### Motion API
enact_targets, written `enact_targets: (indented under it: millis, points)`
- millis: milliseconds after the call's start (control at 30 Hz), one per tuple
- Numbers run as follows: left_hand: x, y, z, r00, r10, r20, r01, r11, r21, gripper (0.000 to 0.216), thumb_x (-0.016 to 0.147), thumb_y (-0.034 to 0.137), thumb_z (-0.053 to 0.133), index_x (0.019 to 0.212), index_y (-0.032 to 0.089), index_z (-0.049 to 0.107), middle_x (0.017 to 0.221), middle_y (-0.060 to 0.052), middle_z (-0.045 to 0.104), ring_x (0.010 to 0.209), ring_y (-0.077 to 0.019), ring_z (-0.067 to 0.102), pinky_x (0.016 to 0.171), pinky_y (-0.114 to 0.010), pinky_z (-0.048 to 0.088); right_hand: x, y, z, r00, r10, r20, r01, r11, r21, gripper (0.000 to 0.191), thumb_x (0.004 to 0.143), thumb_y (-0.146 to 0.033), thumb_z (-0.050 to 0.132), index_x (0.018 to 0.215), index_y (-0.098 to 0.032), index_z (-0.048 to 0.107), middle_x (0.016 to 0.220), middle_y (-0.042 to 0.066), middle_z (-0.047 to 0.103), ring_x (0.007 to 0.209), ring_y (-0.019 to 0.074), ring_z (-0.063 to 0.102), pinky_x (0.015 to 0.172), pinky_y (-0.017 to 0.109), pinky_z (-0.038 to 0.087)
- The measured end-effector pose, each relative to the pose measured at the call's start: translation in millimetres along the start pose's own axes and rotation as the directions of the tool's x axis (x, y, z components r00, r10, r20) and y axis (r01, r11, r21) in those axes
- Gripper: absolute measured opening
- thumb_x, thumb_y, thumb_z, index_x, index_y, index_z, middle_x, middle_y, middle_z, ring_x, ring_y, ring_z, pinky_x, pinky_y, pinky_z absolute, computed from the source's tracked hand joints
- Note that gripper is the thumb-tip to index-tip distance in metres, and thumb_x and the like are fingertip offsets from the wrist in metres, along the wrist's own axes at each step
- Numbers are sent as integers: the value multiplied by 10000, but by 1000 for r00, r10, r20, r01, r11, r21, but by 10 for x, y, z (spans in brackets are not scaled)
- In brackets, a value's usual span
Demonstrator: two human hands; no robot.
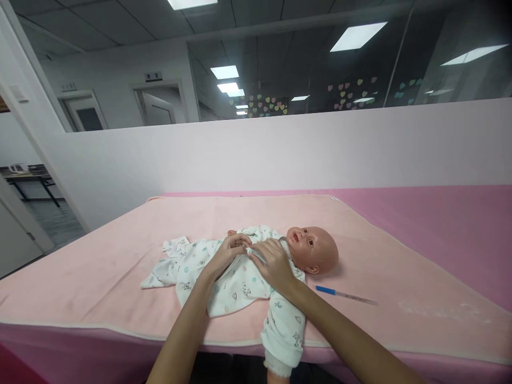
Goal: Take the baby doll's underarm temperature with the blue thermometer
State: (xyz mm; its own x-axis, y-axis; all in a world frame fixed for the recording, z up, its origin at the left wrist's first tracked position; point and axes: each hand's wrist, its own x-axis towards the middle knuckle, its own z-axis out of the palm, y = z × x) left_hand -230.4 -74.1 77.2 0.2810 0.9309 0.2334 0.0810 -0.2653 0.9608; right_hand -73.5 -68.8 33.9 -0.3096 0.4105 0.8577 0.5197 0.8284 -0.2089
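Observation:
A baby doll (pixel 316 249) lies on its back on a pale pink blanket (pixel 120 277), bald head to the right. It wears a white printed romper (pixel 236 285). My left hand (pixel 229 254) and my right hand (pixel 274 265) both rest on the doll's chest. The left fingers are curled and pinch the romper's front edge. The right fingers press together on the cloth beside them. One sleeve of the romper (pixel 282 333) hangs over the near edge of the blanket.
A thin clear stick with a blue end (pixel 344 294) lies on the blanket right of the doll. The blanket covers a deeper pink table top (pixel 452 224). A white half wall (pixel 280 154) with glass above stands behind. An open doorway is at the left.

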Motion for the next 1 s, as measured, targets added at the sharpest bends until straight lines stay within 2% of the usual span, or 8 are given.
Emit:
enact_targets:
  millis: [300,433,500,600,733,867,933,1000]
  points:
    - [-33,37,21,996,35,88,-45,991,123,221,685,176,518,893,161,592,834,-25,555,747,-142,493,707,-253,393,5,-13,-9,1000,-20,-24,19,999,-40,134,861,-250,481,892,-180,591,768,49,632,748,181,527,726,344,390]
    - [-134,49,-19,975,64,214,-111,970,216,461,645,117,544,1099,197,536,1065,-54,555,975,-197,485,872,-316,377,9,-8,10,997,18,-73,-23,998,-62,166,870,-202,447,784,-187,589,691,42,607,696,173,513,696,334,388]
    - [-213,32,-96,974,50,222,-112,954,277,507,642,105,541,1139,205,518,1144,-63,532,1064,-219,458,917,-339,365,2,-5,21,996,27,-88,-32,998,-57,165,864,-184,450,760,-190,577,682,34,602,686,167,507,690,328,387]
    - [-339,-29,-208,996,45,72,-72,896,438,410,681,126,512,1079,211,559,1099,-55,566,1001,-210,506,846,-322,418,-13,-15,20,995,-15,-100,9,998,-59,133,846,-141,459,783,-185,567,711,30,606,706,162,507,703,321,389]
    - [-442,-133,-203,974,213,-82,-116,772,624,242,714,166,510,928,205,617,912,-29,626,865,-183,552,774,-303,438,20,-89,39,981,-188,-55,183,980,-77,196,801,-47,429,856,-174,569,816,43,611,802,166,508,817,349,386]
    - [-457,-213,-133,891,344,-296,-92,776,625,208,710,136,484,859,190,619,830,-18,642,765,-153,576,691,-267,463,133,-214,172,957,-286,46,288,957,-38,170,759,-61,443,799,-175,564,771,28,591,774,160,496,892,382,356]
    - [-467,-233,-128,832,379,-405,-64,791,609,202,701,132,485,843,188,618,806,-13,646,751,-148,584,666,-255,473,177,-267,252,966,-251,66,254,967,-33,143,739,-72,454,762,-170,556,748,30,578,762,164,485,860,373,372]
    - [-490,-242,-139,790,429,-438,-60,766,641,175,716,157,498,843,192,615,802,-11,646,759,-149,586,680,-261,475,190,-298,303,979,-190,79,194,980,-43,151,722,-70,459,784,-163,560,800,47,580,801,177,482,827,364,383]
